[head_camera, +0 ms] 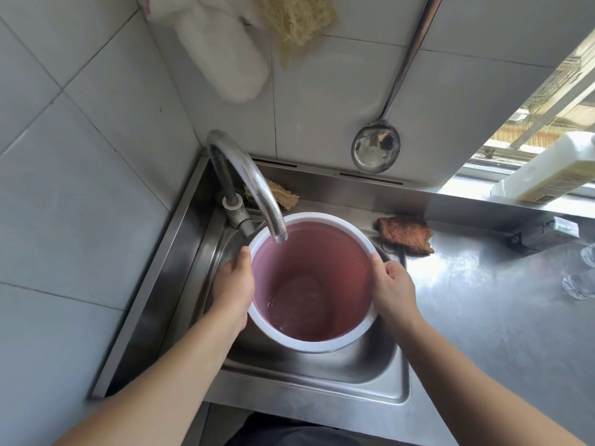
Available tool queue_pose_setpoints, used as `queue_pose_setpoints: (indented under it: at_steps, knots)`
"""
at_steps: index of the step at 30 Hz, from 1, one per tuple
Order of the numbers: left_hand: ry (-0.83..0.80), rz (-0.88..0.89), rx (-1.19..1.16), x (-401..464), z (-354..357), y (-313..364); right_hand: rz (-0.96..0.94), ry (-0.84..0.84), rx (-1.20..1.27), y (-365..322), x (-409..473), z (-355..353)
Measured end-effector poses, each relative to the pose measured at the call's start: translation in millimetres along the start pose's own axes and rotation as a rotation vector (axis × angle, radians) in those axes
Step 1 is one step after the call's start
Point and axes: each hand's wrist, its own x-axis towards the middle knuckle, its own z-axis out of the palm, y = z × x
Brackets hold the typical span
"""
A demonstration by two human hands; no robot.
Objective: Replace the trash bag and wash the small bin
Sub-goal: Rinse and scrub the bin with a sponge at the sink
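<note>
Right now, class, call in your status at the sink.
Left hand and right hand gripping the pink bin by its rim, under the faucet. Water pooled inside. Nothing blocking.

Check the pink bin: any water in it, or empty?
Some water. A shallow pool covers the bottom of the bin, which both hands hold under the tap. Whether the tap is running, cannot tell.

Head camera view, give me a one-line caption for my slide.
Both hands, left and right, hold a pink bin under the faucet over a steel sink.
</note>
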Motion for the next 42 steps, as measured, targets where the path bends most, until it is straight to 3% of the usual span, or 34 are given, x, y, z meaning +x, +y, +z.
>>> queue_pose_setpoints:
  at_steps: [30,42]
  knots:
    - [-0.028,-0.04,0.063,-8,0,-20,0.031,-0.046,-0.023,17,-6,-6]
    - [0.028,0.042,0.093,-5,-21,-18,-0.004,-0.103,0.001,14,-24,7]
